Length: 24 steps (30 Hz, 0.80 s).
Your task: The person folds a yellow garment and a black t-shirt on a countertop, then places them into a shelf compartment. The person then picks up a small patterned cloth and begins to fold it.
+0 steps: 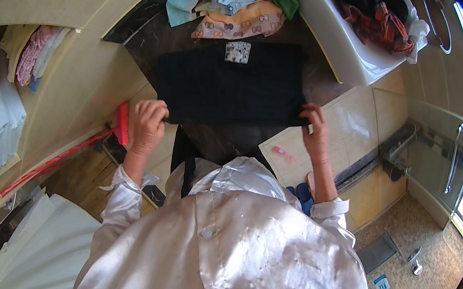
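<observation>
A black cloth garment (pixel 231 86) lies spread flat over the dark marble ledge (pixel 322 79) in front of me. On its far edge sits a white patch with black print (pixel 237 51). My left hand (pixel 149 121) pinches the near left corner of the cloth between thumb and fingers. At the near right corner, my right hand (pixel 316 125) grips the edge the same way. Between the two hands the near edge runs almost straight.
Beyond the garment lies a heap of coloured clothes (pixel 241 16). A white tub (pixel 344 49) at the upper right holds more clothing. Folded towels (pixel 1 105) fill a wall niche on the left, with a red-handled broom (pixel 122 123) below. A glass shower door (pixel 433 143) stands at right.
</observation>
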{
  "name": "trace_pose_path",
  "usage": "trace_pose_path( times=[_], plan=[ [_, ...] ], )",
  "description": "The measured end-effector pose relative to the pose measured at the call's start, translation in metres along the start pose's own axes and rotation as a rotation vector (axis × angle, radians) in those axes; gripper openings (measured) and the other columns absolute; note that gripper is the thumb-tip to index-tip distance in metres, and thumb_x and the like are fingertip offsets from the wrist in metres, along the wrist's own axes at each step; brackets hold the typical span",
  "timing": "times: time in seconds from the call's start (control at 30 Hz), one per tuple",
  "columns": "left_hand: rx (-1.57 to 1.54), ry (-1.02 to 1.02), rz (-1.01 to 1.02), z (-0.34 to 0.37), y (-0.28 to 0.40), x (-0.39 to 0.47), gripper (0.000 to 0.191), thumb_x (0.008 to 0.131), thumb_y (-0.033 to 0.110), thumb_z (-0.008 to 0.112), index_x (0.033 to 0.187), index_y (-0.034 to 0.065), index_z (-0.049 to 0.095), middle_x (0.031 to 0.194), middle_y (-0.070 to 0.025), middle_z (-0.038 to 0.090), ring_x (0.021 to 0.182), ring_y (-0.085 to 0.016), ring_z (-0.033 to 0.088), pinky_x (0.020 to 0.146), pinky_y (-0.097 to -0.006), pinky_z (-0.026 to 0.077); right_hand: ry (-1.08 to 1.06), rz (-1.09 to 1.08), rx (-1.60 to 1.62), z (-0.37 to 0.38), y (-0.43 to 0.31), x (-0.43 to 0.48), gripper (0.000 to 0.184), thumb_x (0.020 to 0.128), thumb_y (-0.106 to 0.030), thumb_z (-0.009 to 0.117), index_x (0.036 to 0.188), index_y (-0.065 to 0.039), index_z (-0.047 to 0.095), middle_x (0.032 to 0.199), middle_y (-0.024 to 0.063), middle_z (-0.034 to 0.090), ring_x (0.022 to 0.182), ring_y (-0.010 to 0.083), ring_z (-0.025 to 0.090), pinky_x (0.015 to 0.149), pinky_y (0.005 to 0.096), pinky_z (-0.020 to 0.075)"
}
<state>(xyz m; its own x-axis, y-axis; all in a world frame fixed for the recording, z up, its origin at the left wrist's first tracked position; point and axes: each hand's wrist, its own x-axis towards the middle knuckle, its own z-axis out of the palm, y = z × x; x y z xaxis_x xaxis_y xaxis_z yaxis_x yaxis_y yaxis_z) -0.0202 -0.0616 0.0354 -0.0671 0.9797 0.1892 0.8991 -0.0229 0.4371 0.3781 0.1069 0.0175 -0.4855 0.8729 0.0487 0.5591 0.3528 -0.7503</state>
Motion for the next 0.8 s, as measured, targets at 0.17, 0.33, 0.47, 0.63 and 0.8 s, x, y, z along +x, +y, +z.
trace_pose_path(
  times=[0.17, 0.33, 0.47, 0.63, 0.8],
  plan=[
    [0.023, -0.181, -0.149, 0.038, 0.006, -0.044, 0.027, 0.065, -0.004, 0.069, 0.086, 0.0079, 0.057, 0.106, -0.0086, 0.057, 0.102, -0.03, 0.055, 0.091, -0.0432, 0.042, -0.067, 0.04, -0.123, 0.02, 0.021, -0.038, 0.048, 0.06, 0.022, 0.045, 0.097, -0.005, 0.058, 0.126, 0.0133, 0.056, 0.118, 0.0375, 0.054, 0.095, 0.0406, 0.0489],
    [-0.009, -0.2, -0.147, 0.039, 0.022, -0.038, 0.032, 0.068, 0.009, 0.077, 0.094, 0.008, 0.06, 0.109, -0.0099, 0.055, 0.104, -0.031, 0.054, 0.092, -0.0452, 0.041, 0.08, 0.186, 0.167, 0.021, 0.019, -0.04, 0.054, 0.06, 0.02, 0.044, 0.105, -0.005, 0.059, 0.125, 0.0112, 0.055, 0.114, 0.0301, 0.056, 0.092, 0.0351, 0.0496],
    [-0.097, -0.18, -0.043, 0.049, 0.041, -0.021, 0.043, 0.068, 0.016, 0.081, 0.106, 0.0074, 0.063, 0.108, -0.01, 0.055, 0.104, -0.032, 0.053, 0.094, -0.045, 0.041, 0.153, 0.335, 0.246, 0.027, 0.015, -0.04, 0.047, 0.067, 0.016, 0.056, 0.109, -0.006, 0.06, 0.123, 0.0109, 0.055, 0.113, 0.0282, 0.057, 0.092, 0.0344, 0.05],
    [-0.187, -0.212, 0.089, 0.078, 0.073, -0.003, 0.045, 0.069, 0.016, 0.081, 0.11, 0.0082, 0.063, 0.11, -0.0111, 0.055, 0.106, -0.031, 0.054, 0.095, -0.0446, 0.042, 0.118, 0.219, 0.1, 0.033, 0.022, -0.043, 0.043, 0.071, 0.009, 0.07, 0.11, -0.009, 0.062, 0.124, 0.0115, 0.053, 0.111, 0.0293, 0.058, 0.091, 0.0349, 0.0508],
    [-0.122, -0.248, 0.181, 0.109, 0.091, 0.013, 0.037, 0.071, 0.014, 0.079, 0.104, 0.0102, 0.064, 0.102, -0.0077, 0.053, 0.097, -0.026, 0.054, 0.088, -0.0425, 0.043, 0.043, 0.21, 0.124, 0.029, 0.035, -0.045, 0.041, 0.075, 0.013, 0.068, 0.11, -0.007, 0.063, 0.127, 0.0097, 0.051, 0.107, 0.0246, 0.061, 0.087, 0.03, 0.0533]
  ],
)
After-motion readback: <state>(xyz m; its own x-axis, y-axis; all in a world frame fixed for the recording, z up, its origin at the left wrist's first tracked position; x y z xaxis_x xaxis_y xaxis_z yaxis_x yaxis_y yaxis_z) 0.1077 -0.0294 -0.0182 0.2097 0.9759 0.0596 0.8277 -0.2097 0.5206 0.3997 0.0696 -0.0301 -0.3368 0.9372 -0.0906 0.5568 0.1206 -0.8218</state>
